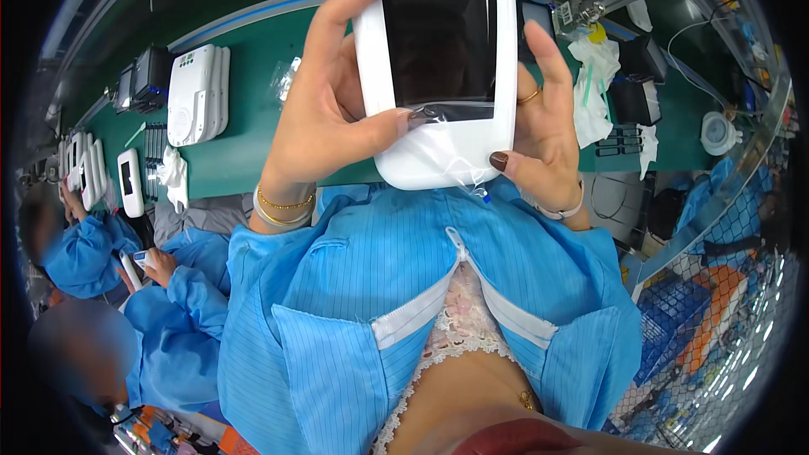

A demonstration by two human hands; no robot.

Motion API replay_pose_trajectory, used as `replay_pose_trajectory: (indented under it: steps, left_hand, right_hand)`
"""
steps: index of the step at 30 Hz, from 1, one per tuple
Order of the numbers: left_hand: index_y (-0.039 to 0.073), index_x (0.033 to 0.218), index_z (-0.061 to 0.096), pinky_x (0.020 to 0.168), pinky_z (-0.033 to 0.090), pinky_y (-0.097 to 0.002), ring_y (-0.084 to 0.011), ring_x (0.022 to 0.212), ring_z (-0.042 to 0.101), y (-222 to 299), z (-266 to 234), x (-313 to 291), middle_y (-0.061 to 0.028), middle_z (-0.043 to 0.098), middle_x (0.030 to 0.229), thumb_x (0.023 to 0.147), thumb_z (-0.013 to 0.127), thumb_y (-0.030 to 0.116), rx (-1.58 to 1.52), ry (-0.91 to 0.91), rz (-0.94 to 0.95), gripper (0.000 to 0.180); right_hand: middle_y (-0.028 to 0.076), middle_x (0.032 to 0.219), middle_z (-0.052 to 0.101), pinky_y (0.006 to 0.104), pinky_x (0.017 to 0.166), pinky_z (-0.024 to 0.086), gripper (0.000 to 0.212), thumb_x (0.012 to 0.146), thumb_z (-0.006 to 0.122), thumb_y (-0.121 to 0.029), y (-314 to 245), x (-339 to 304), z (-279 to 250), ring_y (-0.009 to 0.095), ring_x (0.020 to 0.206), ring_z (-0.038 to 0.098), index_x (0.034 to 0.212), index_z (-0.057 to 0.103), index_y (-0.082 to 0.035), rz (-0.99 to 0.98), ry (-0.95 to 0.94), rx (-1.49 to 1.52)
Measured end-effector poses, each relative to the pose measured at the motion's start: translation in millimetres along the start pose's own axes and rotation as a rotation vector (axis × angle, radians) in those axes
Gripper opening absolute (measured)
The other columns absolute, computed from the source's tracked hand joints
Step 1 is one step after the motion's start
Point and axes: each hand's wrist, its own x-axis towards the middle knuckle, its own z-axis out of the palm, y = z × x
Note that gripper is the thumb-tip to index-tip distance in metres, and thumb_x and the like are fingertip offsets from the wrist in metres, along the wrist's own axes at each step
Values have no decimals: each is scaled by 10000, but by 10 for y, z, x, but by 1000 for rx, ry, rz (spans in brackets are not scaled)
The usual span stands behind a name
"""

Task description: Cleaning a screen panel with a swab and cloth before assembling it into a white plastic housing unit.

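Up close in front of me is a white, rounded device (438,50) with a dark rectangular screen, standing upright with its screen toward me. My left hand (324,109) grips its left side, with fingers at the top corner and behind, and the thumb at the screen's lower left edge. My right hand (543,118) holds the lower right side, thumb on the front edge and one finger raised. A crinkled clear film (447,147) hangs over the lower front, near my left thumb, with a small blue tab (486,198) at its bottom.
White housings (194,97) stand stacked on the green table (253,131), beside black frames (156,147) and another white device (130,183). Crumpled white sheets (594,76) and a white roll (718,133) lie to the right. Co-workers in blue sleeves (181,320) sit at the left.
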Motion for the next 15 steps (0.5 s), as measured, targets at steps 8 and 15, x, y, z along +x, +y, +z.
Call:
replay_pose_trajectory:
  steps: [8, 15]
  left_hand:
    - [87, 1465, 229, 1061, 422, -413, -300, 1273, 487, 34, 11, 3, -164, 372, 1443, 608, 659, 54, -8, 6, -62, 959]
    - [103, 1460, 261, 1052, 402, -380, -258, 1285, 444, 7, 16, 31, -166, 417, 1372, 642, 633, -92, -82, -73, 23, 919]
  right_hand:
    - [163, 1322, 465, 401, 1047, 345, 997, 682, 538, 80, 32, 0, 37, 247, 1233, 467, 1504, -8, -69, 10, 32, -48]
    - [169, 1293, 491, 364, 990, 415, 972, 715, 612, 39, 47, 61, 36, 235, 1180, 513, 1497, 42, -56, 20, 102, -87]
